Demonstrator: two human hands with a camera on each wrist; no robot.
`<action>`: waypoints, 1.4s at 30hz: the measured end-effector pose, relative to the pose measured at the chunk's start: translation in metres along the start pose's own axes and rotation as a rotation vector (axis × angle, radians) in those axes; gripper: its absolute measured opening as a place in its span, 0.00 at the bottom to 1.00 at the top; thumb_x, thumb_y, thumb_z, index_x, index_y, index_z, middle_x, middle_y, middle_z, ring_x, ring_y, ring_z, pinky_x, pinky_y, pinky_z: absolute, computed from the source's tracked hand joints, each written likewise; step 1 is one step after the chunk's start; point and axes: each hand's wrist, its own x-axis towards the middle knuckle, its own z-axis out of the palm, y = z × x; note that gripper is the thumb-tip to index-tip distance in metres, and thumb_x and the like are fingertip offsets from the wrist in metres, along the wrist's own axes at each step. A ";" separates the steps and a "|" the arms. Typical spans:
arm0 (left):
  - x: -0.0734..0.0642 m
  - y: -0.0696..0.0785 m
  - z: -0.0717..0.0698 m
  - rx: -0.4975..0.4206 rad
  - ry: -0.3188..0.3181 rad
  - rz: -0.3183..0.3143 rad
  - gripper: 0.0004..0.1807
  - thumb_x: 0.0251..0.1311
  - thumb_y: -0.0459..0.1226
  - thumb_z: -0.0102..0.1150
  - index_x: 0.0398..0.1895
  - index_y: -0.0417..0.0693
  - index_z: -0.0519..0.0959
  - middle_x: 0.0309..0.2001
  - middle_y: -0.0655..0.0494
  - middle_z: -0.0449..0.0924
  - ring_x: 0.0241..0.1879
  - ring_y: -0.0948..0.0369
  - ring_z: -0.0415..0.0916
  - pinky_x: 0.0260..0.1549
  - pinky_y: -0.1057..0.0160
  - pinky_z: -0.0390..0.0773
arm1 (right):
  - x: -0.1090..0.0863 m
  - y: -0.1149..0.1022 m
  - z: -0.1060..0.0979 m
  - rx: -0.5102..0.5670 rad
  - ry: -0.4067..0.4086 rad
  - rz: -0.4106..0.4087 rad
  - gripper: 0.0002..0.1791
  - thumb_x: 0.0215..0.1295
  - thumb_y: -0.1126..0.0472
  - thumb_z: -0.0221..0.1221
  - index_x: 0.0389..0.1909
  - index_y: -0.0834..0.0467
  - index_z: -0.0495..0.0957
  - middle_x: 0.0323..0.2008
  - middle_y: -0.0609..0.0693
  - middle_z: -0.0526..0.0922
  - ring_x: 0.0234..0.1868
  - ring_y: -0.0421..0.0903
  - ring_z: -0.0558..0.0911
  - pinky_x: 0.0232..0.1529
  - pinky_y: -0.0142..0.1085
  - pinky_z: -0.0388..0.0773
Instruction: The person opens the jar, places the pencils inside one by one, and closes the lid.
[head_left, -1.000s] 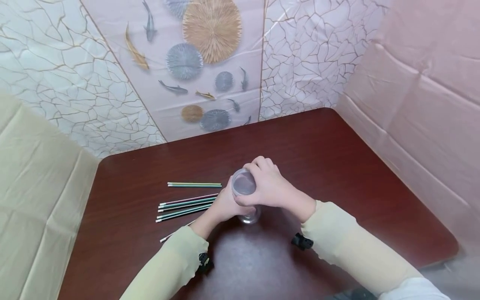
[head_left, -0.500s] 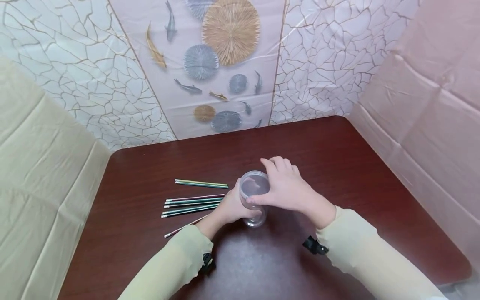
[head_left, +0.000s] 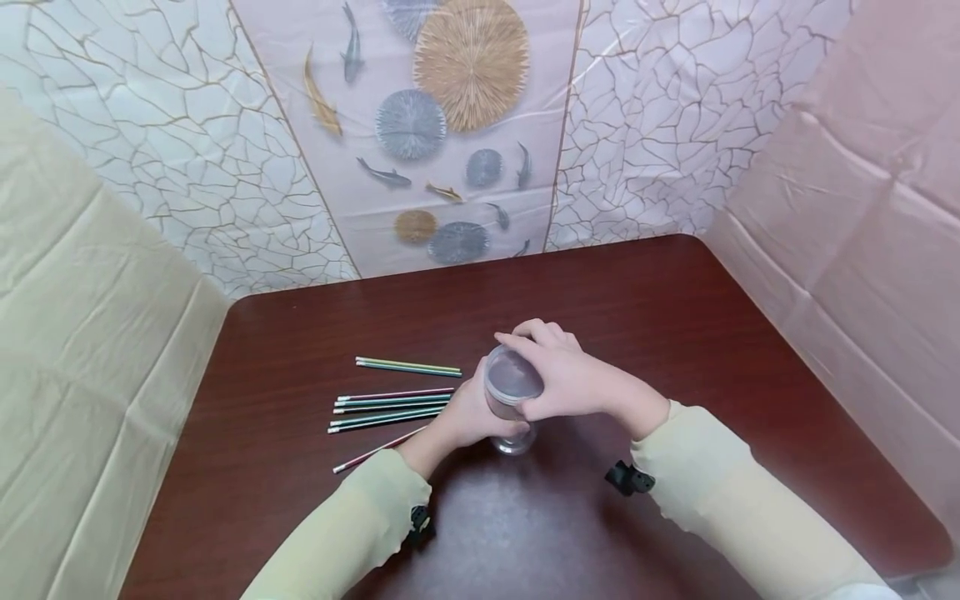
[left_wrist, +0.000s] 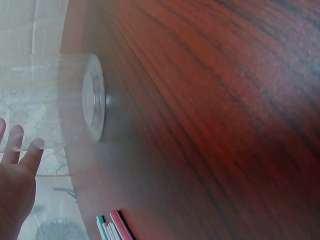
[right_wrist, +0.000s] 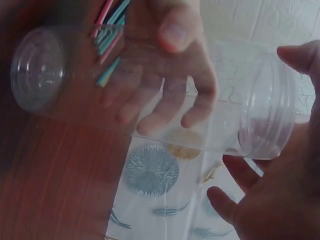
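A clear plastic jar stands upright on the table, with a translucent lid on its top. My left hand grips the jar's body from the left; its fingers show through the clear wall in the right wrist view. My right hand holds the lid by its edge, thumb on the near side and fingers on the far side. The left wrist view shows the jar's base on the tabletop and a few fingertips of a hand beside the wall.
Several striped pencils lie left of the jar, partly behind my left hand. A pair of pencils lies farther back, and a red pencil nearer my left sleeve. Patterned sheeting borders the dark red table.
My right hand's fingers lifted off the lid's far edge half a second ago and now hold it again. The head view has shifted, moving the scene rightward. The left hand keeps its grip.
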 end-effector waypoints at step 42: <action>0.000 -0.001 0.003 0.029 0.022 -0.020 0.52 0.31 0.45 0.77 0.63 0.47 0.57 0.47 0.54 0.76 0.45 0.60 0.74 0.44 0.60 0.73 | -0.011 -0.020 0.020 -0.201 0.326 0.283 0.54 0.30 0.27 0.66 0.52 0.63 0.70 0.46 0.58 0.69 0.47 0.56 0.67 0.41 0.51 0.61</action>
